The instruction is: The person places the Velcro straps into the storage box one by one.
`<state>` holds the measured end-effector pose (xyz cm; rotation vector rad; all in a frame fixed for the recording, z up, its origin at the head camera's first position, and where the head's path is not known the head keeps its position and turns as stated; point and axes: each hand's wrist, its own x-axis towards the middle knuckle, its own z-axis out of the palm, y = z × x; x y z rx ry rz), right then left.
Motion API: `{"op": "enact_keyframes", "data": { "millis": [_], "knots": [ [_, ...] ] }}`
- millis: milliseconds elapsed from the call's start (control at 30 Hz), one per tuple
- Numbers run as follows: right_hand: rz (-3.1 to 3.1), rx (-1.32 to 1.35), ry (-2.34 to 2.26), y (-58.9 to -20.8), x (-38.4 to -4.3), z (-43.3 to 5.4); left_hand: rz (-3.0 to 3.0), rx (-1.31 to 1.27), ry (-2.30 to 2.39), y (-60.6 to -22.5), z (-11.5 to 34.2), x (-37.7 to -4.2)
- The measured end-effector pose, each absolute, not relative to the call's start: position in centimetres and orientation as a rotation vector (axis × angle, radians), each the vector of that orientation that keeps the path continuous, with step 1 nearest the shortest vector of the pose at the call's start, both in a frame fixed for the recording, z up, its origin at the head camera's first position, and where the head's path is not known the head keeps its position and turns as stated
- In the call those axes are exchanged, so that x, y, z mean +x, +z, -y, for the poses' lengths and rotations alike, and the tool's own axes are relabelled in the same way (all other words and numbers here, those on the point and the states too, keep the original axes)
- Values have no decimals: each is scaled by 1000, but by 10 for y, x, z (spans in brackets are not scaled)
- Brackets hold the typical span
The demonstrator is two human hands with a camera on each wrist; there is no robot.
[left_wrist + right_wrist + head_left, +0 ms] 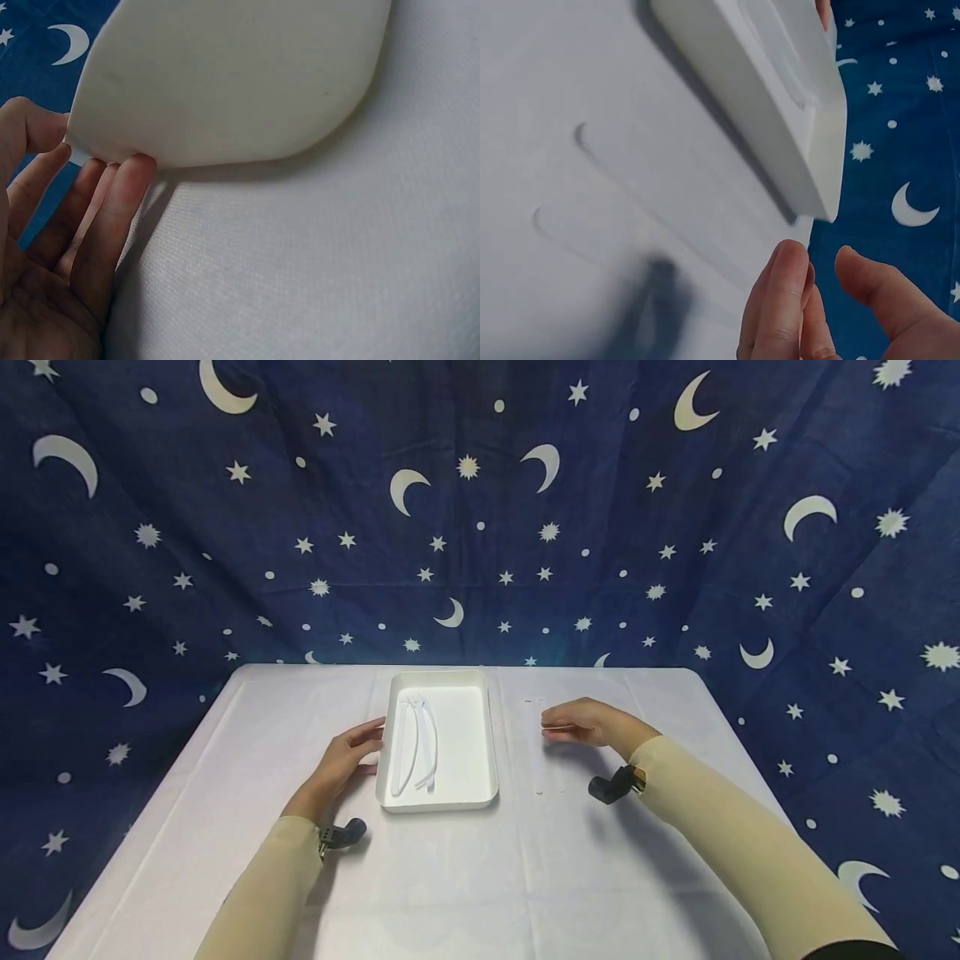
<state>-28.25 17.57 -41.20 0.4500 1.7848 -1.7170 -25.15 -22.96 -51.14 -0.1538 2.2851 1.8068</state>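
A white rectangular tray point(465, 743) sits on the table, with slender, curved white pieces point(432, 739) lying along its left side; their exact kind is unclear. My left hand point(347, 758) touches the tray's left outer wall. In the left wrist view its fingertips point(139, 169) rest against the wall's lower edge. To the right of the tray, long clear strips point(641, 202) with rounded ends lie flat, faint against the cloth. My right hand point(588, 723) hovers by their far ends, its thumb point(877, 281) apart from the fingers and nothing visible between them.
White cloth covers the table point(450, 885). A dark blue curtain point(480, 552) with moons and stars hangs right behind the table's far edge. Each wrist wears a small black camera, the right one point(613, 785) casting a shadow near the clear strips.
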Motion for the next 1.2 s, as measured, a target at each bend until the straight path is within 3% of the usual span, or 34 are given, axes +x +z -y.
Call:
{"op": "enact_keyframes", "data": {
  "millis": [467, 1200],
  "knots": [
    [-1899, 452, -1601, -447, -260, -203, -2289, -142, 1787, -514, 230, -254],
    [-2454, 471, -1241, -466, -238, -181, -2313, -124, 1786, -513, 231, -251]
  ]
}}
